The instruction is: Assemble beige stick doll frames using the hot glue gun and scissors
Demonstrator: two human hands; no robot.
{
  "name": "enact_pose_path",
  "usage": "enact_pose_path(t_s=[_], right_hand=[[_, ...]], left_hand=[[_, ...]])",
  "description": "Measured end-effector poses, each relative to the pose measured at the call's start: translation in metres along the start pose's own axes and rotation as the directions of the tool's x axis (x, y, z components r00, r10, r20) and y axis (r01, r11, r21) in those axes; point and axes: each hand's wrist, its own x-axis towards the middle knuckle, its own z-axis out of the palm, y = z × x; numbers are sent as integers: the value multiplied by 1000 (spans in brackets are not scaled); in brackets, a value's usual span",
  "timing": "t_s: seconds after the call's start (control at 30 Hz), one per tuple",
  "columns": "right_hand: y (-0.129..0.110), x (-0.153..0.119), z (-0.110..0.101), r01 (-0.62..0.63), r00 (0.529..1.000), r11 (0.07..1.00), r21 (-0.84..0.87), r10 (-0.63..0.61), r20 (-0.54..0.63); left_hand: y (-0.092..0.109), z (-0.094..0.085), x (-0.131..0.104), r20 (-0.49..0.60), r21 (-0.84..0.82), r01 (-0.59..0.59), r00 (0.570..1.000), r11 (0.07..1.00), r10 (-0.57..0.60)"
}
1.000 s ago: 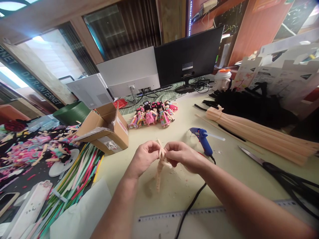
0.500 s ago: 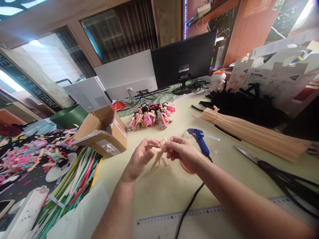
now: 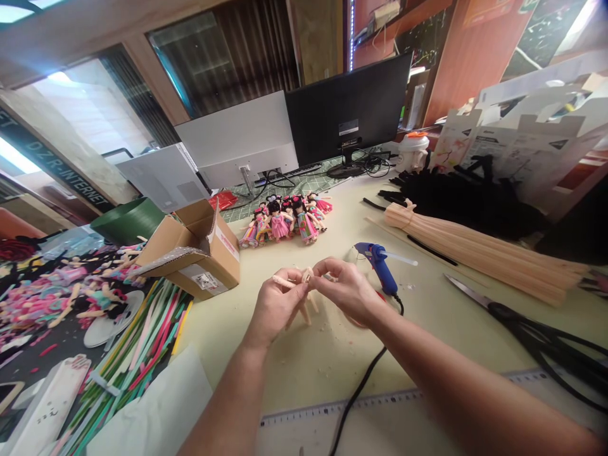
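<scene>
Between both hands, above the table, is a beige pipe-cleaner doll figure with thin limbs; two of them hang down below my fingers. My left hand pinches it from the left with thumb and fingertips. From the right, my right hand grips its upper part, thumb and fingers pressed together. The fingers hide much of the figure's middle. Just right of my right hand lies a blue glue gun with a clear glue stick in its back. Finished pipe-cleaner dolls in bright dresses stand beyond my hands.
An open cardboard box stands left, beside bundled coloured pipe cleaners. On the right lie a beige pipe-cleaner bundle, black pipe cleaners and large scissors. A ruler and the black cord cross the front.
My left fingers were spread loosely beside the figure and have now closed on it. Both hands have come closer together, with the right still gripping. The camera view has shifted slightly.
</scene>
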Motion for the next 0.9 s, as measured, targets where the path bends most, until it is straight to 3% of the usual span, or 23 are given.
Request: enact_pose_path(t_s=[0.17, 0.27, 0.53, 0.9], right_hand=[[3, 1, -1, -44, 997, 999, 12, 43, 65], [5, 2, 2, -36, 997, 998, 48, 33, 70], [17, 5, 8, -33, 997, 992, 120, 24, 76], [7, 0, 10, 43, 999, 998, 51, -43, 3]], left_hand=[[1, 2, 0, 97, -366, 117, 991, 923, -87], [1, 2, -1, 172, -465, 177, 979, 868, -107], [-4, -2, -2, 191, -555, 248, 967, 794, -169], [2, 2, -1, 116, -442, 159, 986, 883, -120]])
